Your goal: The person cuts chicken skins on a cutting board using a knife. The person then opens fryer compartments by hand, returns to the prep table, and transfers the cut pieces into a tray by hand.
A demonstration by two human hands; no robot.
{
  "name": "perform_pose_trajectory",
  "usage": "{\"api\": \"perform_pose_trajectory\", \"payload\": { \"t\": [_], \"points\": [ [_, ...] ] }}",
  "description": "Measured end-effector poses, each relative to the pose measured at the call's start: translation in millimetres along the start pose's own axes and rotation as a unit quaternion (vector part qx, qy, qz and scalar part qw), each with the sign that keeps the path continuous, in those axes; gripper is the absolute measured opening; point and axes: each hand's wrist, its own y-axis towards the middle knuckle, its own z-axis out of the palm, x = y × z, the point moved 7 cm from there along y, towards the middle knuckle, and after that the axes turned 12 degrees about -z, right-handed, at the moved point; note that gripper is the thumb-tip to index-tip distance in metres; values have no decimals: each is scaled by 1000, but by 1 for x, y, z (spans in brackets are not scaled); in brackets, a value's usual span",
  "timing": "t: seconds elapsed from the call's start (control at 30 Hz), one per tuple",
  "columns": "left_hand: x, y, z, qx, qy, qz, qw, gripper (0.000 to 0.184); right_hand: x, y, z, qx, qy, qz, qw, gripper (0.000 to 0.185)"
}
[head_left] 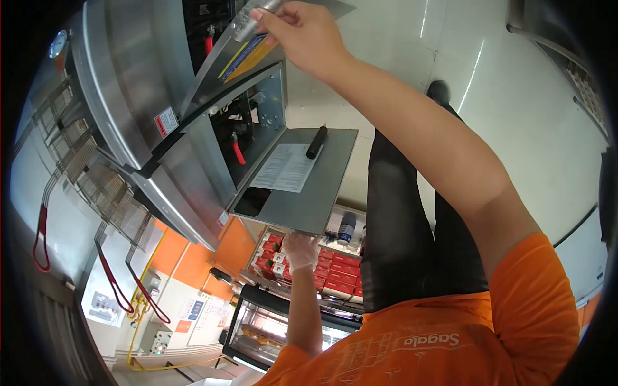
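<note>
My right hand (pixel 309 35), bare, has its fingers closed on the grey metal handle (pixel 254 22) of an upper metal door (pixel 215 71). That door bears a yellow and blue label. My left hand (pixel 300 251), in a clear plastic glove, is at the near edge of a lower metal door (pixel 302 206) that stands open. Its fingertips are hidden by that door. On the lower door lie a printed sheet (pixel 283 167), a black cylindrical tool (pixel 317 142) and a dark flat object (pixel 253 201). Inside the cabinet a red handle (pixel 238 149) shows.
Stainless steel fryer-like units (pixel 129 77) with wire baskets (pixel 96 174) stand at left. Red boxes (pixel 338 276) and a dark cup stack (pixel 346 228) sit below my left hand. A glass display case (pixel 257 321) is at the bottom. Pale floor tiles (pixel 399 38) lie beyond.
</note>
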Motion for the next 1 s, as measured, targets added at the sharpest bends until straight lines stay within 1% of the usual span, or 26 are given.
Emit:
{"api": "perform_pose_trajectory", "payload": {
  "t": [0.07, 0.1, 0.13, 0.17, 0.2, 0.23, 0.27, 0.3, 0.33, 0.4, 0.43, 0.47, 0.5, 0.53, 0.57, 0.6, 0.63, 0.67, 0.7, 0.8, 0.83, 0.9, 0.93, 1.0],
  "points": [
    [6, -4, 32, 33, 74, 17, 997, 52, 1, 6, 2, -17, -28, -19, 999, 32],
    [6, -3, 42, 34, -80, 12, 996, 51, 1, 10, 4, -20, -15, -19, 999, 29],
    [6, 1, 57, 32, -233, 9, 972, 50, -3, 13, 7, -23, -3, -22, 999, 26],
    [7, 5, 75, 29, -381, 7, 924, 49, -3, 15, 10, -26, 9, -25, 999, 23],
    [8, 11, 89, 25, -520, 7, 854, 47, -2, 16, 11, -18, -37, -10, 999, 30],
    [10, 14, 89, 22, -647, 9, 762, 46, 0, 16, 9, -10, -85, 5, 996, 36],
    [12, 18, 87, 3, -663, 20, 748, 45, 2, 18, 8, -3, -132, 19, 991, 43],
    [15, 22, 86, -15, -679, 33, 733, 44, 6, 23, 11, -2, -136, 14, 991, 43],
    [15, 25, 68, -48, -590, 53, 805, 44, 8, 29, 14, -2, -140, 11, 990, 43],
    [18, 34, 31, -69, -599, 84, 793, 43, 11, 43, 21, -2, -148, 2, 989, 43],
    [19, 39, 11, -54, -696, 95, 710, 43, 12, 49, 24, -2, -151, -2, 988, 43],
    [18, 41, -19, 21, -843, 119, 524, 46, 10, 56, 28, -1, -154, -5, 988, 44],
    [18, 42, -50, 111, -969, 144, 168, 49, 12, 67, 32, -4, -160, -28, 987, 42],
    [18, 44, -81, 150, -976, 136, -79, 52, 12, 78, 37, -7, -164, -51, 985, 41],
    [23, 46, -99, 135, -985, 47, -101, 56, 14, 86, 42, -10, -167, -73, 983, 40],
    [28, 54, -106, 117, -985, -41, -123, 59, 11, 91, 47, -8, -179, -46, 983, 41],
    [35, 67, -115, 113, -986, -22, -117, 67, 6, 97, 52, -6, -191, -21, 981, 42],
    [41, 79, -122, 95, -990, 6, -102, 70, 3, 107, 59, 0, -201, 0, 980, 43],
    [48, 90, -132, 74, -993, 36, -88, 73, 5, 116, 69, -4, -175, 0, 985, 43],
    [66, 114, -164, 43, -987, 69, -138, 74, -6, 136, 91, -7, -117, 10, 993, 42],
    [70, 128, -165, 37, -981, 68, -177, 73, -7, 143, 99, -3, -112, 18, 994, 41],
    [78, 142, -176, 26, -969, 69, -234, 71, -8, 155, 115, 5, -116, 29, 993, 41],
    [83, 144, -183, 19, -965, 70, -252, 69, -8, 161, 123, 8, -124, 32, 992, 41],
    [96, 148, -203, -2, -964, 58, -261, 65, -5, 173, 140, 34, -163, 39, 985, 41]
  ]
}}
